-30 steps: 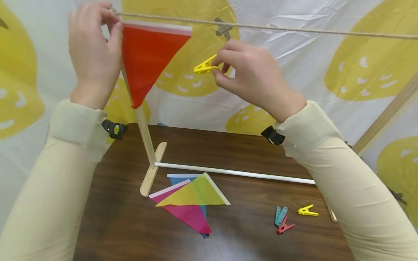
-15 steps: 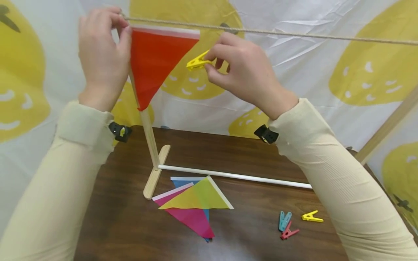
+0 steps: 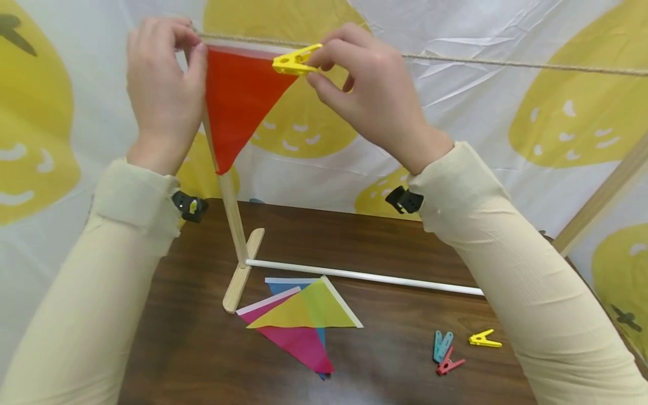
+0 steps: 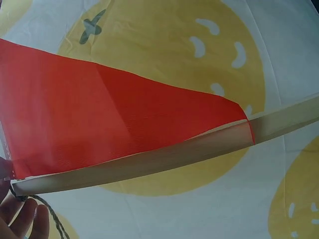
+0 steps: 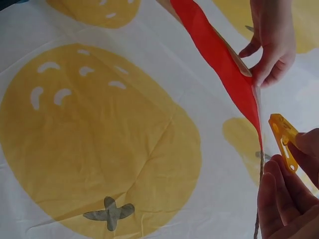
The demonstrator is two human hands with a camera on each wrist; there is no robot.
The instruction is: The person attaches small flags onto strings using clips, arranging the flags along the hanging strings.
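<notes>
My left hand [image 3: 164, 90] pinches the upper left corner of a red triangular pennant [image 3: 240, 101] against the string, at the top of a wooden post [image 3: 230, 211]. The pennant hangs point down, its white top band [image 3: 248, 47] along the string [image 3: 506, 63]. Between thumb and fingers my right hand [image 3: 372, 84] holds a yellow clothespin [image 3: 295, 61], its nose toward the left, overlapping the pennant's upper right corner in the head view. From the right wrist camera, the clothespin [image 5: 283, 139] shows beside the white band, a small gap between them.
On the brown table [image 3: 192, 349] lie overlapping yellow [image 3: 314, 309], pink [image 3: 301, 343] and blue pennants. To their right are two teal clothespins [image 3: 442, 346], a red one [image 3: 448, 363] and a yellow one [image 3: 485, 338]. A white rod [image 3: 364, 275] runs behind from the post's wooden foot [image 3: 235, 287].
My right hand has moved up and left with the yellow clothespin, from beside the pennant to its upper right corner. My left hand keeps its pinch on the other corner.
</notes>
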